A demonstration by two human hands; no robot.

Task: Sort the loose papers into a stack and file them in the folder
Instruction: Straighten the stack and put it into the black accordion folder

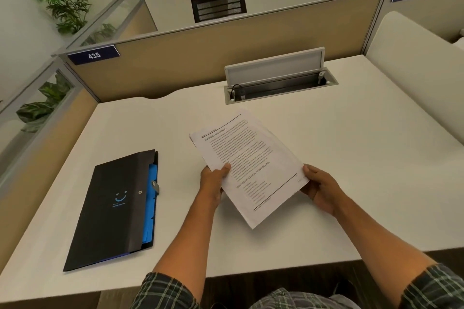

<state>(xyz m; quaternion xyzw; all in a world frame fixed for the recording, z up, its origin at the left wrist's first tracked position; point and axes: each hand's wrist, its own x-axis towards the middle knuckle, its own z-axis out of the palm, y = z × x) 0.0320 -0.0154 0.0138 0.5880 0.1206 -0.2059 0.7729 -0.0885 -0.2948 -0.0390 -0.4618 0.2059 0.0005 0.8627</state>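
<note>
A stack of white printed papers is held tilted just above the middle of the white desk. My left hand grips its left edge, thumb on top of the page. My right hand holds the lower right corner, fingers curled under the sheets. A black folder with blue dividers showing along its right side lies closed on the desk to the left of my hands, apart from the papers.
An open cable hatch with a raised grey lid sits at the back of the desk. Tan partition walls enclose the back and left. A white divider stands at the right. The desk's front edge is near my body.
</note>
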